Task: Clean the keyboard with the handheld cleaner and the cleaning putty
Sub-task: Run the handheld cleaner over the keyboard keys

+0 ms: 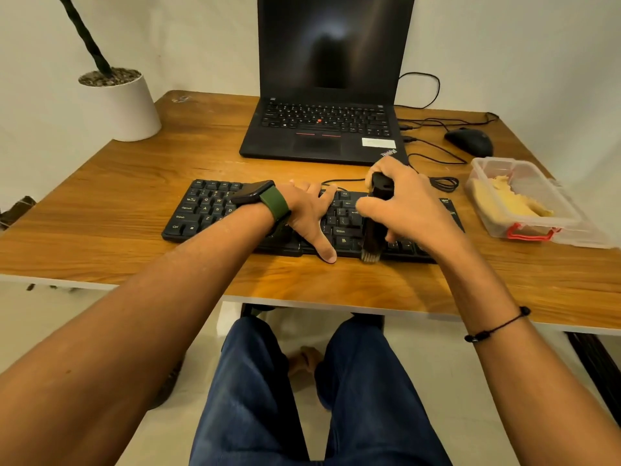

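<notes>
Black handheld cleaner [375, 213] clasped in right hand [406, 203] — left hand [307, 210] flat, steadying keyboard [208, 210].

Left hand [307, 213] lies flat on black keyboard [208, 210], thumb at front edge. Right hand [408, 205] grips black handheld cleaner [376, 216], bristles at kbd front edge. Yellow putty [514, 200] in clear container [564, 227], rt of kbd. Laptop [329, 95] behind.

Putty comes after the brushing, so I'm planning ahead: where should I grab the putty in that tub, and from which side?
Pinch the putty's raised lump from straight above: the tub is open-topped and its walls block the sides.
</notes>
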